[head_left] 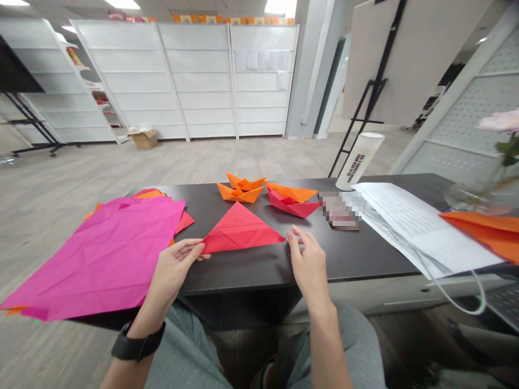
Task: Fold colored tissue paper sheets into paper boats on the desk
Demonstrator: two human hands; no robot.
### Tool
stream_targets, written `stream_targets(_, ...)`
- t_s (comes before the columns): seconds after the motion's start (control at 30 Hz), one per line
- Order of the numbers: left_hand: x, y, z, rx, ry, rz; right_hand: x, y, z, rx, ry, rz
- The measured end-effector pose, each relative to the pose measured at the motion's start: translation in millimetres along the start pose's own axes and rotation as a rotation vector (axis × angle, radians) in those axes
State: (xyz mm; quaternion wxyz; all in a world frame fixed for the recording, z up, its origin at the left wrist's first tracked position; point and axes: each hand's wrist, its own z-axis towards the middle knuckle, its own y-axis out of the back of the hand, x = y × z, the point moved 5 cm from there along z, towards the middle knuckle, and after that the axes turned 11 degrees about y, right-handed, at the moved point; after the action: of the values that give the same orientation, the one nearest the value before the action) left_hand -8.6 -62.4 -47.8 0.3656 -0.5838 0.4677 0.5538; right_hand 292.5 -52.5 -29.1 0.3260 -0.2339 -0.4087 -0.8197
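Observation:
A red paper folded into a creased triangle (242, 229) is held just above the dark table, its point facing away from me. My left hand (178, 259) pinches the left corner between thumb and fingers. Close by the right corner is my right hand (306, 256), its thumb and fingers slightly apart, seemingly just off the paper. Behind the triangle stand an orange paper boat (241, 190) and a red and orange paper boat (292, 201). A stack of large paper sheets, magenta on top (117, 254), lies to the left and hangs over the table's front edge.
On the table (251, 273), a white cylinder (360, 161) stands at the back right. Printed sheets (409, 221) with a white cable (433, 273) across them, an orange paper (486, 229) and a glass flower vase (472, 194) are at the right. A blurred-out item (343, 210) lies nearby.

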Motion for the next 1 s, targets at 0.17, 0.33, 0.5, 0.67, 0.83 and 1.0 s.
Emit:
stream_targets(0.17, -2.2, 0.8, -4.2, 0.024, -0.005, 0.026, 49.0, -7.8, -13.3, 0.205, 0.425, -0.060)
stream_targets(0.33, -3.0, 4.1, -7.6, 0.092, -0.047, -0.005, 53.2, -31.8, -25.7, 0.481, 0.414, -0.020)
stream_targets(0.5, -9.8, -4.7, -15.8, 0.330, -0.124, -0.128, 45.2, -35.6, -22.7, 0.433, 0.288, 0.162)
stream_targets(0.67, -15.0, -36.3, -28.5, 0.270, 0.034, -0.094, 48.3, -33.1, -20.5, 0.403, 0.196, 0.307)
stream_targets(0.83, -21.7, -63.7, -38.5, 0.259, -0.021, -0.108, 59.3, -36.9, -24.9, 0.459, 0.205, 0.413)
stream_targets(1.0, -25.9, -64.1, -44.3, 0.276, -0.054, -0.139, 64.9, -38.9, -28.1, 0.475, 0.210, 0.458)
